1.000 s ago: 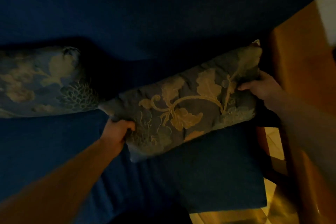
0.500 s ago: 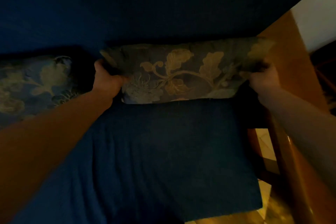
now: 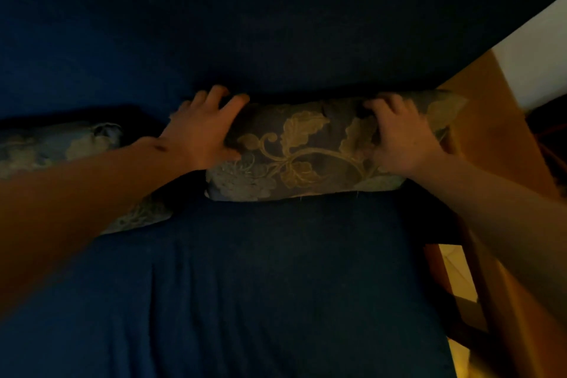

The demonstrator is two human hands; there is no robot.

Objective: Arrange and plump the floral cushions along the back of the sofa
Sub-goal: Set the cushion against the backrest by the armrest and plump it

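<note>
A grey-blue floral cushion (image 3: 306,153) with gold leaf embroidery stands against the dark blue sofa back (image 3: 276,24), at the right end of the seat. My left hand (image 3: 199,132) lies flat on its upper left corner, fingers spread. My right hand (image 3: 402,138) presses on its upper right part, fingers curled over the top edge. A second floral cushion (image 3: 61,144) leans against the sofa back to the left, partly hidden behind my left forearm.
The blue seat cushion (image 3: 276,285) fills the foreground. A wooden armrest or frame (image 3: 497,138) runs along the right side, with a pale wall (image 3: 540,49) behind it and a lit floor (image 3: 457,273) below.
The cushion went from tilted on the seat to level against the sofa back. Both hands moved from gripping its ends to pressing on its top.
</note>
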